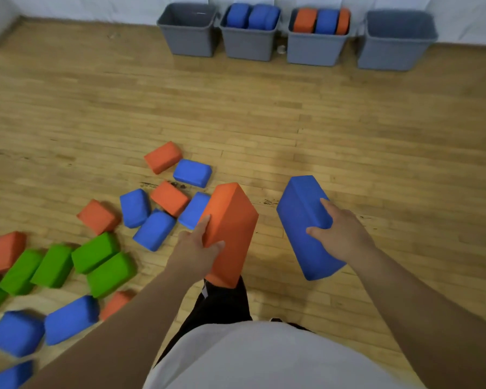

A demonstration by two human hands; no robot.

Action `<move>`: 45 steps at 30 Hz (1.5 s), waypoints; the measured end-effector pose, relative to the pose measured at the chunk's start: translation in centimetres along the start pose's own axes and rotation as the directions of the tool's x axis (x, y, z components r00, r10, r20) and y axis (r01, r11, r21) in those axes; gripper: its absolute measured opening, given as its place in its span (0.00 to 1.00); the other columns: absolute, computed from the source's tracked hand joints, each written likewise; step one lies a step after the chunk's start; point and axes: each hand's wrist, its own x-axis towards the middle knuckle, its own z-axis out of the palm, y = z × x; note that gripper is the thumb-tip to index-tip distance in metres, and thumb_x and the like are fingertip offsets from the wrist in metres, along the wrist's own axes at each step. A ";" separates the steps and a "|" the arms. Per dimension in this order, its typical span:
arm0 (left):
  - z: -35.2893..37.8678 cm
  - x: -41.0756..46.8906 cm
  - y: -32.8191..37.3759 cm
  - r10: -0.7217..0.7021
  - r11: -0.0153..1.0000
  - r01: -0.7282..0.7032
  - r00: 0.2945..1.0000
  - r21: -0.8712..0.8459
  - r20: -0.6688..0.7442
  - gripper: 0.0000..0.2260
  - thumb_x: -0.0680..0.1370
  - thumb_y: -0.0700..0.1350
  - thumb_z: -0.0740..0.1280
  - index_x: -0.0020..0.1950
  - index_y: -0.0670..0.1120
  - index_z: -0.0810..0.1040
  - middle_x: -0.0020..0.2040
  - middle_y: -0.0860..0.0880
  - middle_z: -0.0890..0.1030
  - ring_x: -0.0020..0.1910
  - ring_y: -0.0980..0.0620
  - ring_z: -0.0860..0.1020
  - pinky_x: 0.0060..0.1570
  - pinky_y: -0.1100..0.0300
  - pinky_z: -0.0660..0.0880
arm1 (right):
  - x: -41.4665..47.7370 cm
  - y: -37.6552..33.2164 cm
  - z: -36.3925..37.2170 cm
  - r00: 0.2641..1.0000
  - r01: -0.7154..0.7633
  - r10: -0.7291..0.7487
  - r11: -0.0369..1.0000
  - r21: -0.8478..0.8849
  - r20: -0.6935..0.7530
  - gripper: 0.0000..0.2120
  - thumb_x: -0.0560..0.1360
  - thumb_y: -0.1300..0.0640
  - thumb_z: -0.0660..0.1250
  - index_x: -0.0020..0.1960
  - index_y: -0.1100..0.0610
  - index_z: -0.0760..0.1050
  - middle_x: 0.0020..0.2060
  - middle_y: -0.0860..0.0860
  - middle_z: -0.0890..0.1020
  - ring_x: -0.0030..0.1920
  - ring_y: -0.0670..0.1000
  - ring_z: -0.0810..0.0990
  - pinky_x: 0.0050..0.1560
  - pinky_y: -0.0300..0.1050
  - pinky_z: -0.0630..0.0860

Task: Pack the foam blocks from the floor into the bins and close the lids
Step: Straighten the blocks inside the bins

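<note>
Carrying two blocks at once: left hand [197, 248] is clamped on an upright orange block [230, 228], right hand [340, 231] is clamped on a blue block [303, 220]. The hands are apart and both blocks are off the wood floor [348, 130], near centre. Progress reads as partial, maybe a third. Four grey bins stand in a row along the far wall. The far-left bin [188, 37] shows no blocks, the second bin [249, 43] is packed with blue ones to the rim, the third bin [314, 49] holds orange and blue ones on end, and the far-right bin [396, 51] shows nothing inside from this angle. Left to do: the loose pile [101, 248] at near left, a mix of orange, blue and green, many touching or overlapping, plus the two in hand. No green in any bin yet. No lids in view, so every closing step is not yet done. The only obstacle I'd flag is the pile itself, left of the walking line to the bins. A small object sits on the floor between the second and third bins, too small to identify.
</note>
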 end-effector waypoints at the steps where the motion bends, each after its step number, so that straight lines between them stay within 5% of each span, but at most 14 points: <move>1: -0.3 1.6 0.5 -0.007 1.000 0.007 1.000 0.002 0.002 0.39 0.70 0.67 0.69 0.79 0.66 0.59 0.65 0.45 0.70 0.61 0.45 0.76 0.62 0.47 0.76 | 1.3 -0.8 -0.3 1.000 0.000 0.001 1.000 0.010 -0.001 0.39 0.77 0.40 0.68 0.82 0.39 0.51 0.77 0.51 0.63 0.71 0.54 0.70 0.52 0.45 0.68; 4: -1.5 7.0 2.0 -0.012 1.000 0.012 1.000 0.011 0.016 0.37 0.75 0.64 0.70 0.80 0.65 0.57 0.67 0.45 0.69 0.64 0.44 0.74 0.63 0.48 0.74 | 6.0 -3.8 -1.1 1.000 -0.010 0.011 0.999 0.033 -0.011 0.39 0.77 0.41 0.69 0.82 0.40 0.52 0.77 0.50 0.63 0.69 0.54 0.72 0.51 0.45 0.68; 9: -6.7 18.8 4.2 0.010 0.997 -0.008 1.000 -0.075 0.029 0.40 0.64 0.73 0.65 0.74 0.74 0.55 0.65 0.47 0.75 0.60 0.46 0.78 0.60 0.46 0.78 | 15.3 -11.1 -3.1 1.000 -0.011 0.013 0.997 0.081 -0.026 0.40 0.76 0.41 0.70 0.82 0.40 0.52 0.77 0.50 0.64 0.69 0.54 0.71 0.52 0.45 0.69; 15: -14.6 30.6 10.1 0.054 0.996 -0.050 0.998 -0.073 0.041 0.39 0.73 0.63 0.71 0.80 0.64 0.58 0.67 0.45 0.74 0.57 0.49 0.78 0.53 0.58 0.73 | 24.4 -20.1 -6.9 0.996 -0.017 0.033 0.983 0.181 -0.088 0.40 0.76 0.42 0.70 0.82 0.40 0.53 0.76 0.49 0.64 0.66 0.53 0.74 0.50 0.44 0.70; 18: -17.1 35.8 13.2 0.076 0.989 -0.071 0.997 -0.128 0.028 0.44 0.64 0.71 0.67 0.79 0.67 0.58 0.67 0.46 0.74 0.58 0.49 0.79 0.60 0.53 0.77 | 28.7 -22.8 -8.9 0.992 -0.008 0.041 0.964 0.264 -0.120 0.41 0.75 0.42 0.71 0.81 0.38 0.53 0.75 0.48 0.66 0.61 0.52 0.76 0.51 0.46 0.75; 24: -18.8 46.6 19.5 0.064 0.986 -0.055 0.996 -0.157 0.056 0.42 0.62 0.73 0.66 0.76 0.72 0.57 0.68 0.48 0.72 0.61 0.48 0.78 0.64 0.47 0.76 | 39.3 -26.4 -13.3 0.993 0.005 0.027 0.960 0.280 -0.113 0.40 0.76 0.44 0.72 0.81 0.39 0.53 0.77 0.48 0.64 0.71 0.53 0.70 0.53 0.45 0.68; 28: -18.7 54.3 24.7 0.026 0.979 -0.020 0.999 -0.202 0.026 0.43 0.61 0.73 0.67 0.75 0.73 0.57 0.66 0.48 0.73 0.59 0.48 0.79 0.64 0.47 0.77 | 48.4 -27.9 -17.2 0.995 0.030 0.001 0.955 0.294 -0.104 0.40 0.76 0.45 0.71 0.81 0.40 0.54 0.76 0.48 0.66 0.61 0.52 0.75 0.47 0.41 0.70; 31: -19.1 59.7 29.2 -0.007 0.970 0.003 1.000 -0.242 -0.014 0.43 0.60 0.73 0.67 0.75 0.73 0.58 0.67 0.48 0.73 0.59 0.47 0.78 0.64 0.46 0.77 | 55.1 -29.6 -21.4 0.997 0.017 0.006 0.955 0.297 -0.077 0.40 0.76 0.44 0.71 0.81 0.39 0.53 0.77 0.48 0.65 0.71 0.54 0.70 0.54 0.44 0.69; 36: -20.7 67.1 36.7 -0.024 0.963 0.009 0.998 -0.270 -0.052 0.37 0.75 0.63 0.70 0.79 0.68 0.56 0.69 0.47 0.71 0.61 0.46 0.77 0.62 0.49 0.76 | 65.1 -33.9 -29.1 0.997 0.058 -0.045 0.969 0.241 -0.059 0.40 0.76 0.44 0.71 0.81 0.39 0.54 0.77 0.48 0.65 0.69 0.53 0.71 0.53 0.45 0.68; 45: -25.7 82.3 43.0 -0.024 0.953 -0.003 0.996 -0.302 -0.084 0.35 0.78 0.61 0.69 0.80 0.67 0.54 0.69 0.49 0.71 0.62 0.45 0.76 0.61 0.46 0.77 | 80.3 -43.2 -34.3 0.995 0.092 -0.082 0.969 0.230 -0.053 0.39 0.75 0.44 0.72 0.81 0.40 0.56 0.77 0.49 0.66 0.71 0.55 0.70 0.54 0.45 0.68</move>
